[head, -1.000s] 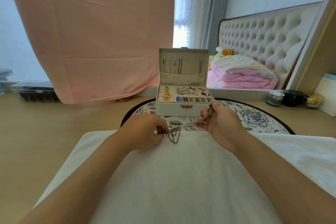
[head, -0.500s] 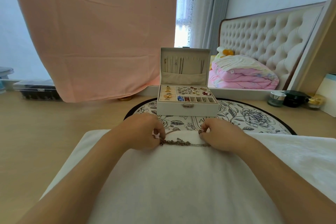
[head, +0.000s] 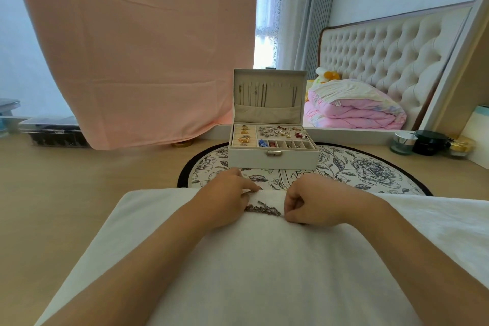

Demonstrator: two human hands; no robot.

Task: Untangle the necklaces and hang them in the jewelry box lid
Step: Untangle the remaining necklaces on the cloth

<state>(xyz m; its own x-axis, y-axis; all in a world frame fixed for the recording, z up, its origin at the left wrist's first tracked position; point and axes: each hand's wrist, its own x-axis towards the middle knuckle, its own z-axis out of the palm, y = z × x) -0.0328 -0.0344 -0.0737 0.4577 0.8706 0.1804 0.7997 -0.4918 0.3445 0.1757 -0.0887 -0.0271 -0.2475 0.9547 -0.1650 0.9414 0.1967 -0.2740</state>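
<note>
Where a pink cloth (head: 137, 47) hangs at the left, two hands rest on one white towel (head: 238, 272) over the surface (head: 66, 206). The left hand (head: 227, 198) has its grip clenched on one end of the single tangle of necklaces (head: 262, 209); the right hand (head: 315, 201) pinches the other end. Just beyond stands one jewelry box (head: 272, 157) on a round flowered mat (head: 370, 172), lid (head: 283, 114) upright, several chains (head: 264, 95) hanging inside. Three jars (head: 430, 142) stand far right.
</note>
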